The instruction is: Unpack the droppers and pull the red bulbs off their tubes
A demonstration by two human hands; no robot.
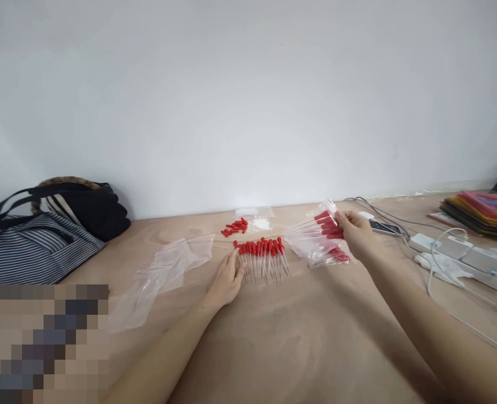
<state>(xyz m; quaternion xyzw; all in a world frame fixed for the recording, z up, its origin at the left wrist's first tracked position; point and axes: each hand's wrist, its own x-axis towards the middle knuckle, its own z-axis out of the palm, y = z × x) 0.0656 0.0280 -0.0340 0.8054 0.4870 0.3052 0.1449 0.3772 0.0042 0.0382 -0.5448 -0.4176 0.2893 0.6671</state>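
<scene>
Droppers [263, 262] are lying side by side on the table [282, 348], in a row running left to right between the hands. Their long axes are pointing away from the person, fanning slightly, with the red bulbs at the far end and the clear tips nearer. The left hand [226, 280] is the nearer one, resting against the row's left end, so the row is extending rightward from its fingertips. Its thumb and fingers are standing slightly apart; whether they are pinching a dropper, I cannot tell. The right hand [352, 229] is pinching the upper right side of a filled bag [309, 247], just right of the row. Inside, more droppers are lying roughly crosswise to the row, bulbs toward the right hand and tips leftward. Whether the bag's underside is touching the table is unclear. Behind the row, loose bulbs [234, 227] are lying beside clear tubes [260, 224]. Flat bags [164, 275] are spreading out to the left, with a striped tote [41, 247] beyond. Rightward, a phone [385, 228], a power strip [471, 258] and coloured sheets [484, 213] are sitting well apart from the row.
</scene>
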